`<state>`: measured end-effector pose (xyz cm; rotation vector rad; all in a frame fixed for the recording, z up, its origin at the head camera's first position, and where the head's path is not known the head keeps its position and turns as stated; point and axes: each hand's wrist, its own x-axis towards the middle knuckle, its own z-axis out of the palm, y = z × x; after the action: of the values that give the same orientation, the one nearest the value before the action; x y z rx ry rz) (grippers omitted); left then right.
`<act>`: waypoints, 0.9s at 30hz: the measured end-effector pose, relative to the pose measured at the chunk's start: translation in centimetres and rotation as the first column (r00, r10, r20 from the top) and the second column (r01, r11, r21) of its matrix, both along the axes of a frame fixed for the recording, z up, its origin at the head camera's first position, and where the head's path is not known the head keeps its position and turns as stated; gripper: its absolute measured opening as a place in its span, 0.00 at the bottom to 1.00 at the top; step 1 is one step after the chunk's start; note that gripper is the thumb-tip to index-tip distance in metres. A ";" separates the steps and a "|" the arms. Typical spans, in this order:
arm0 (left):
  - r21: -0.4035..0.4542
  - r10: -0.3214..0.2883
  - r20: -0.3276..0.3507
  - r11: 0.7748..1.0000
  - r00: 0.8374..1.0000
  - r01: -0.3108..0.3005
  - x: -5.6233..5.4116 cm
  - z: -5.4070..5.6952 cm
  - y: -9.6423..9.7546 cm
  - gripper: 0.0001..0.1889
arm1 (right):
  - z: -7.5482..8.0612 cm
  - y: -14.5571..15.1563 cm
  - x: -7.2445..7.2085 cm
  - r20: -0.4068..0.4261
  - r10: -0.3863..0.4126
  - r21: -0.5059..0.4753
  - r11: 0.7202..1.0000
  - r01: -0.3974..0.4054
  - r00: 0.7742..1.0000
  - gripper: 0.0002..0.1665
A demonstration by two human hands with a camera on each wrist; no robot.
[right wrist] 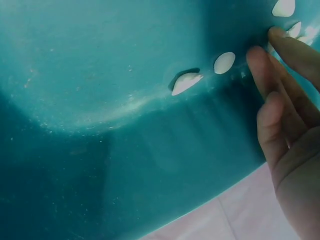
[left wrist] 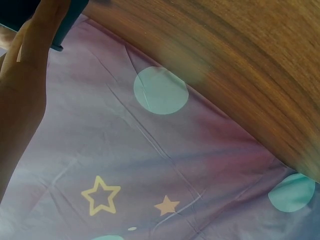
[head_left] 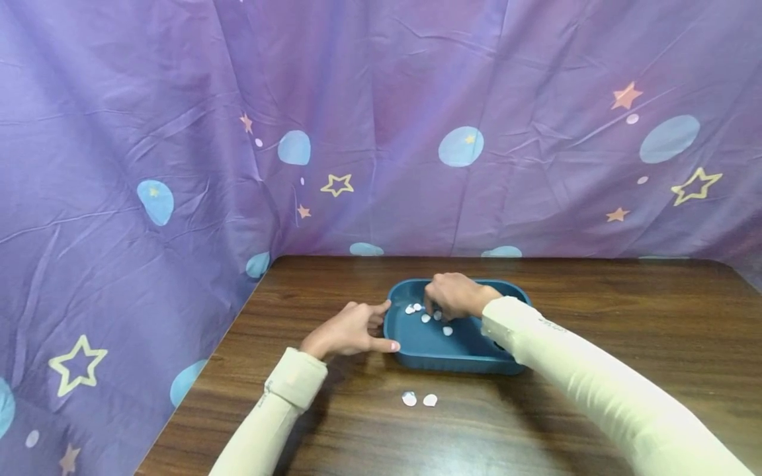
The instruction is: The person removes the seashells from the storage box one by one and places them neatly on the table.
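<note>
A blue tray (head_left: 464,363) stands on the table with several small white seashells (head_left: 448,331) lying on its floor. My left hand (head_left: 351,330) is at the tray's left end, thumb and index finger spread and touching the rim. In the left wrist view its fingers (left wrist: 42,35) lie along the tray's wall. My right hand (head_left: 457,295) reaches down into the tray from the right. Its fingertips are apart, close beside a shell (right wrist: 294,30) in the right wrist view. Two more shells (right wrist: 187,83) (right wrist: 224,63) lie near the tray's curved edge there.
Two white shells (head_left: 409,398) (head_left: 430,400) lie on the brown wooden table (head_left: 625,304) in front of the tray. Behind and to the left hangs a purple cloth (head_left: 381,119) printed with stars and blue ovals.
</note>
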<state>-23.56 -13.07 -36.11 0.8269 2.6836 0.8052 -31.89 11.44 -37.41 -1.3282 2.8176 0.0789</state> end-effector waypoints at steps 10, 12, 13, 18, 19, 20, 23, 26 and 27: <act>0.012 0.012 0.010 1.000 1.000 -0.012 -0.1 -0.3 -0.1 0.48 | 0.4 -0.1 0.1 0.065 -0.039 0.038 0.999 0.036 0.997 0.15; 0.023 0.012 0.018 1.000 1.000 -0.012 0.0 -0.2 -0.1 0.48 | 0.4 -0.1 0.2 0.068 -0.039 0.038 0.999 0.037 0.997 0.14; 0.025 0.013 0.019 1.000 1.000 -0.013 0.0 -0.2 -0.1 0.48 | 0.4 -0.1 0.2 0.070 -0.038 0.033 0.999 0.036 0.997 0.14; 0.034 0.007 0.025 0.999 1.000 -0.008 0.0 -0.2 0.0 0.48 | 0.4 -0.1 0.2 0.077 -0.032 0.013 0.999 0.032 0.997 0.13; 0.033 0.007 0.024 0.999 1.000 -0.008 -0.1 -0.2 0.0 0.48 | 0.5 -0.1 0.3 0.077 -0.032 0.012 0.999 0.031 0.997 0.13; 0.030 0.007 0.022 1.000 1.000 -0.008 -0.1 -0.2 0.0 0.48 | 0.5 -0.1 0.3 0.076 -0.033 0.012 0.999 0.032 0.997 0.13; 0.020 0.011 0.017 1.000 1.000 -0.011 -0.1 -0.2 0.0 0.48 | 0.6 -0.1 0.3 0.078 -0.031 0.014 0.999 0.030 0.996 0.13; 0.016 0.011 0.011 1.000 1.000 -0.011 0.0 -0.2 0.0 0.48 | 0.7 -0.1 0.4 0.074 -0.034 0.020 0.999 0.033 0.997 0.12; 0.014 0.011 0.008 1.000 1.000 -0.011 0.0 -0.2 0.1 0.48 | 0.7 -0.1 0.3 0.069 -0.029 0.023 0.999 0.027 0.997 0.12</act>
<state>-23.56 -13.02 -36.32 0.8105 2.6810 0.8286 -31.55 11.35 -36.72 -1.2615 2.7683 0.0616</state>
